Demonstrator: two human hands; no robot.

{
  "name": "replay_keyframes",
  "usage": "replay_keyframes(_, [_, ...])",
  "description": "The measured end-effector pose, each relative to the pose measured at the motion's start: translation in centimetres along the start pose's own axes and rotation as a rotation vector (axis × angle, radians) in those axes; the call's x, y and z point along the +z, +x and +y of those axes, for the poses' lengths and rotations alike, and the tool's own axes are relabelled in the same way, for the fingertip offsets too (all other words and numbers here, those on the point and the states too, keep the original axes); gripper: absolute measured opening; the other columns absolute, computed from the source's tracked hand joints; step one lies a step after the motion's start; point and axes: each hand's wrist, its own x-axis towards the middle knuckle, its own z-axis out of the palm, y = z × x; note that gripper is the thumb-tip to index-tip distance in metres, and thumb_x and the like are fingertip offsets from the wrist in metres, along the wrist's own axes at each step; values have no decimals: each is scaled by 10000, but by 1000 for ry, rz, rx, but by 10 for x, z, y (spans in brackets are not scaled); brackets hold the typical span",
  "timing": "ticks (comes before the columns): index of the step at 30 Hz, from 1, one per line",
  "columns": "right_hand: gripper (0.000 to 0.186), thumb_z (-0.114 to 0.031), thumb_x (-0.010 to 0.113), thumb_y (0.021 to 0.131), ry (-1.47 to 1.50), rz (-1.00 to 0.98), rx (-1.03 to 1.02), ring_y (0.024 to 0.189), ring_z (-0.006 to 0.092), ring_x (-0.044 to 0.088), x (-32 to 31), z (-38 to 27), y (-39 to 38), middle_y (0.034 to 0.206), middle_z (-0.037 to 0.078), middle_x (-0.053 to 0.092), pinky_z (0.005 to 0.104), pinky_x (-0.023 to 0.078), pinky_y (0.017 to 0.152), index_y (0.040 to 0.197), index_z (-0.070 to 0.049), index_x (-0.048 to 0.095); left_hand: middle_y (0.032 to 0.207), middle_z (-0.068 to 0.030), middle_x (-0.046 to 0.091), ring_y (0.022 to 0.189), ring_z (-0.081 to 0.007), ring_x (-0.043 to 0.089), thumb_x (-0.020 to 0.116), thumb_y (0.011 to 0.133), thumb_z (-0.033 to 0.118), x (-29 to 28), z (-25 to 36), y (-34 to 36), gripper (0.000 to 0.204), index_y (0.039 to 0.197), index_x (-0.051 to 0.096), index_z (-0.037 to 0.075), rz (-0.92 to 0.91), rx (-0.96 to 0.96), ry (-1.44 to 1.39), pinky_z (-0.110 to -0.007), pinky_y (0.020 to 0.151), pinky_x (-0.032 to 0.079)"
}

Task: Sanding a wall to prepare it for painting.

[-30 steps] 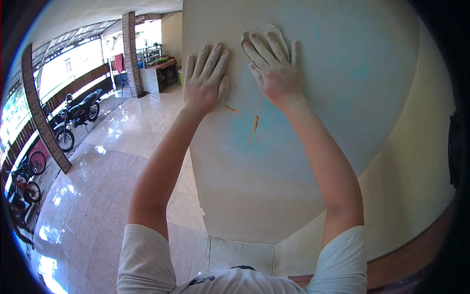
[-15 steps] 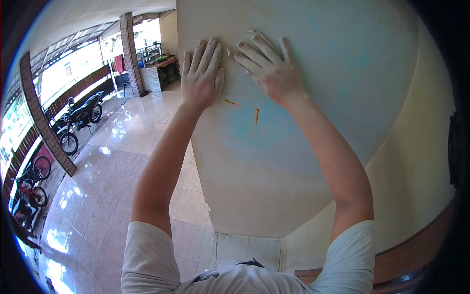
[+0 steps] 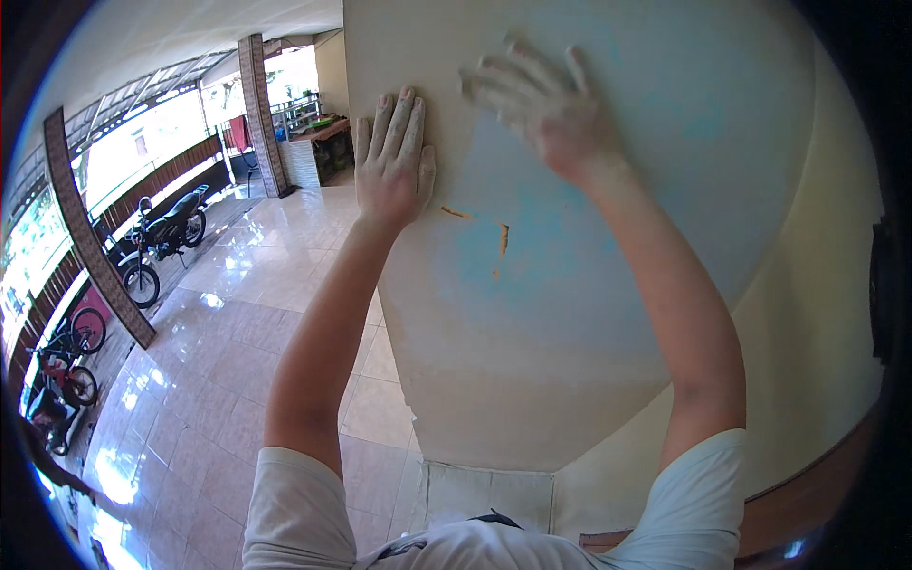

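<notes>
My left hand (image 3: 389,169) lies flat on the pale wall (image 3: 570,313), its dusty fingers stretched out and holding nothing. Farther right and higher, my right hand (image 3: 559,119) is spread against the same wall and smeared by motion. Under its fingers a thin, pale sheet of what looks like sandpaper (image 3: 465,84) pokes out, mostly hidden and blurred. Below and between the hands the wall has faded blue patches and two orange-brown chipped marks (image 3: 503,239). White dust coats both hands.
Shiny tiled floor (image 3: 218,351) stretches to the left of the wall's edge. Motorbikes (image 3: 166,233) and a bicycle (image 3: 76,337) stand by a fence beyond patterned pillars (image 3: 261,114). A yellowish side wall (image 3: 779,380) bounds the right, with brown wood low down.
My right hand has slid up and to the right along the wall with the sheet under it. The left hand stays flat on its spot; the whole view has shifted slightly.
</notes>
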Motion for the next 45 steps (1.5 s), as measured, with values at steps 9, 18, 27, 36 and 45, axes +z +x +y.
replay_keyframes(9, [457, -356, 538, 952, 125, -39, -19, 1432, 101, 284, 7, -18, -2, 1525, -151, 371, 606, 179, 1160, 1404, -386, 479, 1530, -134, 386, 1438, -329, 318, 450, 918, 198, 0, -4, -1, 568, 1461, 412, 35, 17, 12, 0, -521, 1176, 189])
replay_keyframes(18, [473, -326, 533, 957, 35, 6, 145, 1429, 110, 302, 9, -22, 2, 1525, -156, 373, 597, 166, 1164, 1418, -404, 460, 1524, -126, 395, 1418, -330, 347, 468, 910, 235, 5, -6, -3, 566, 1439, 435, 35, 47, 27, 4, -544, 1158, 198])
replay_keyframes(27, [505, -311, 492, 978, 54, -178, 181, 1463, 195, 229, -51, 4, 45, 1539, -60, 341, 608, 146, 1176, 1470, -328, 382, 1539, -163, 360, 1451, -341, 285, 436, 942, 188, 5, -1, -7, 551, 1460, 395, 7, 26, -4, 16, -514, 1184, 169])
replay_keyframes(36, [487, -386, 564, 919, 110, -45, -90, 1431, 112, 295, 7, -11, -17, 1499, -126, 417, 637, 203, 1132, 1401, -375, 492, 1542, -172, 350, 1449, -352, 285, 425, 946, 192, 4, 1, -5, 543, 1453, 401, -1, 42, -11, -13, -511, 1183, 168])
replay_keyframes(45, [432, -374, 553, 921, 234, -27, 79, 1423, 97, 306, 16, -87, -48, 1477, -141, 436, 663, 200, 1127, 1352, -376, 537, 1528, -130, 387, 1426, -343, 332, 481, 915, 175, 7, -19, -6, 547, 1443, 432, 38, 74, 30, -71, -540, 1159, 213])
